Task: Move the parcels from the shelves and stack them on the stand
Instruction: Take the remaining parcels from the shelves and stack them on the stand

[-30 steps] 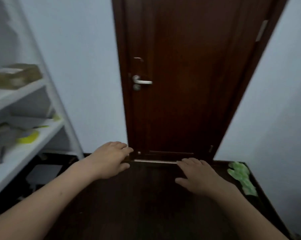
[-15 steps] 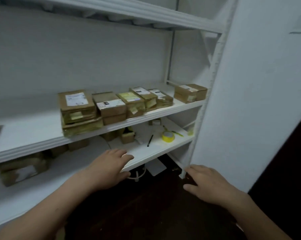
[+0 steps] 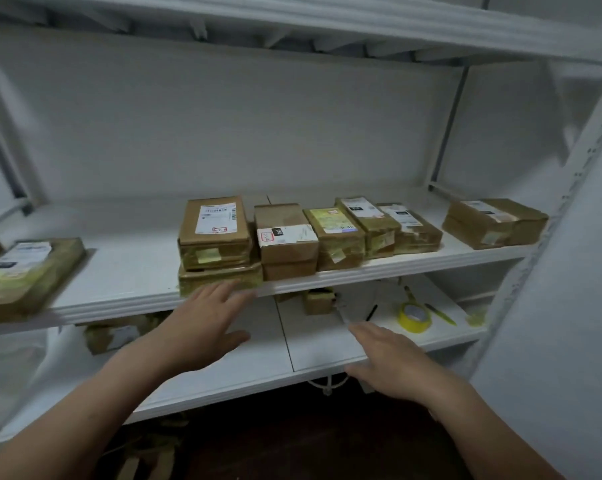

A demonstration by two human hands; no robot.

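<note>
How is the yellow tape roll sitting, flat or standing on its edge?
Flat. The yellow tape roll lies on the lower shelf with its round hole facing up, not sideways.

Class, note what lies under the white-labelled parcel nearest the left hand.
A flatter tape-wrapped parcel lies under the white-labelled parcel, resting on the shelf. Only its front edge and a strip of its top show; the rest of its top, and any label, are covered.
</note>
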